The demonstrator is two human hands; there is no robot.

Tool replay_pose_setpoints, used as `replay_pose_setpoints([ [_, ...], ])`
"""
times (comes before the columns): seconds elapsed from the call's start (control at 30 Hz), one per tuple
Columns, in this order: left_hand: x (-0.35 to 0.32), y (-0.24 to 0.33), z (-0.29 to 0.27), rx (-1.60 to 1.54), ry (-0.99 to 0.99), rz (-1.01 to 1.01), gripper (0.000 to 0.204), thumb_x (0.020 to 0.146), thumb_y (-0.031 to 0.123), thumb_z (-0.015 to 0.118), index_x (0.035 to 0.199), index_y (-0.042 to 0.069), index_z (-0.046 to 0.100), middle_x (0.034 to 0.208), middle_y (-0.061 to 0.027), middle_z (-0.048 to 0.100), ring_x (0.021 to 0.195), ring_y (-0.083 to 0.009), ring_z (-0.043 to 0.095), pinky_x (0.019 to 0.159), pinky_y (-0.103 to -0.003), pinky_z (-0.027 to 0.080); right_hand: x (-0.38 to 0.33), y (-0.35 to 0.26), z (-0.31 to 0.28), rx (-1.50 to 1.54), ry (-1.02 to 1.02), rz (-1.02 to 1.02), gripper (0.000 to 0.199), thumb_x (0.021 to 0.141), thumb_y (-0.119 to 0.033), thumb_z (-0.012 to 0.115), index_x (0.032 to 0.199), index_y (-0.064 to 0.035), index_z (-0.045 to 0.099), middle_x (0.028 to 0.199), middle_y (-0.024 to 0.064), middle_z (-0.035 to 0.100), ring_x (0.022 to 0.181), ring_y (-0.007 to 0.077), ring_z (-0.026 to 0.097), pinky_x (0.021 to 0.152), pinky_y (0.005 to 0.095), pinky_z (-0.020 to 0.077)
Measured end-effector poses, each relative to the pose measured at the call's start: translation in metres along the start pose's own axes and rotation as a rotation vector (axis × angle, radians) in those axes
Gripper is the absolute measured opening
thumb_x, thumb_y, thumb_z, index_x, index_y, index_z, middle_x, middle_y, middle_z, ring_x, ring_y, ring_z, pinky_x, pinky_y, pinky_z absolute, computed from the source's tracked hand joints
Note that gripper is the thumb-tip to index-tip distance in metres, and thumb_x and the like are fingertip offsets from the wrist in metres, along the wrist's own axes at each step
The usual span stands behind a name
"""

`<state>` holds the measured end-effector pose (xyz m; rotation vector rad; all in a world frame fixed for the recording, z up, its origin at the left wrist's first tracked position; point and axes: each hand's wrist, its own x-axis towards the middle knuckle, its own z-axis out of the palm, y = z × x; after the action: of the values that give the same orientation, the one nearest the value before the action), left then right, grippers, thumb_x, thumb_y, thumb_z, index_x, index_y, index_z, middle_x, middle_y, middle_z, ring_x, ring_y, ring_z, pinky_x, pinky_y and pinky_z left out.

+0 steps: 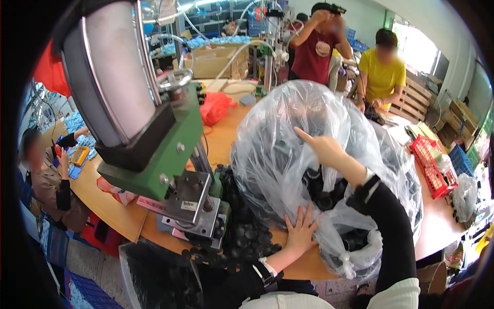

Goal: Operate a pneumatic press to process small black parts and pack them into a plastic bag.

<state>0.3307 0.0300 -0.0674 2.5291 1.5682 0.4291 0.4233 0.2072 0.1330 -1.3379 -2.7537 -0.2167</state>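
Observation:
A large clear plastic bag full of black round pieces bulges over the wooden table in front of me. My left hand lies with fingers spread against its near lower side. Above the bag's opening, my right hand rests against the plastic, its index finger stretched out; the other fingers are mostly hidden. Inside the opening, dark pieces show between the folds. A knotted part of the plastic hangs at the near table edge. Loose black caps lie heaped left of my left hand.
A green press machine with a metal die stands left of the bag. Below the table edge is a lined bin. A red plastic bag and a red basket lie farther off. Several people work around the table.

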Motion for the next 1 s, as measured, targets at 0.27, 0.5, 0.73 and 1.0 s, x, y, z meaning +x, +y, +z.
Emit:
replay_pose_setpoints([
  [0.27, -0.001, -0.011, 0.01, -0.154, 0.143, 0.093, 0.064, 0.062, 0.039, 0.076, 0.119, 0.017, 0.056, 0.153, -0.0167, 0.011, 0.139, -0.0426, 0.011, 0.094, -0.077, 0.013, 0.004, 0.044, 0.032, -0.01, -0.054, 0.301, 0.033, 0.068, -0.003, 0.058, 0.1, -0.0067, 0.065, 0.104, 0.0159, 0.063, 0.098, 0.035, 0.059, 0.084, 0.0418, 0.0475],
  [0.5, -0.024, -0.023, -0.033, -0.195, 0.034, 0.236, 0.062, 0.074, 0.019, 0.071, 0.131, 0.014, 0.047, 0.148, -0.0153, 0.024, 0.136, -0.0374, 0.023, 0.101, -0.067, 0.023, -0.101, 0.007, 0.006, 0.097, 0.255, 0.152, 0.079, 0.068, 0.002, 0.058, 0.142, -0.0108, 0.033, 0.138, 0.0191, 0.039, 0.125, 0.0377, 0.039, 0.104, 0.0408, 0.0352],
  [0.73, -0.165, -0.059, -0.08, -0.782, -0.211, 0.14, 0.019, 0.079, 0.01, 0.068, 0.097, 0.003, 0.067, 0.098, -0.0131, 0.067, 0.089, -0.0279, 0.065, 0.08, -0.035, 0.051, -0.254, -0.134, -0.045, 0.393, 0.172, 0.064, 0.039, 0.071, -0.005, 0.061, 0.11, -0.0022, 0.06, 0.105, 0.0141, 0.06, 0.097, 0.0283, 0.059, 0.08, 0.0361, 0.0461],
  [1.0, -0.245, -0.115, 0.028, -0.664, -0.408, -0.241, 0.052, 0.084, 0.025, 0.065, 0.127, 0.002, 0.048, 0.128, -0.0243, 0.049, 0.119, -0.0379, 0.048, 0.097, -0.04, 0.041, -0.309, -0.204, 0.143, 0.828, -0.358, 0.066, 0.024, 0.077, -0.012, 0.061, 0.098, 0.0009, 0.059, 0.091, 0.0157, 0.061, 0.085, 0.0334, 0.061, 0.073, 0.0403, 0.0488],
])
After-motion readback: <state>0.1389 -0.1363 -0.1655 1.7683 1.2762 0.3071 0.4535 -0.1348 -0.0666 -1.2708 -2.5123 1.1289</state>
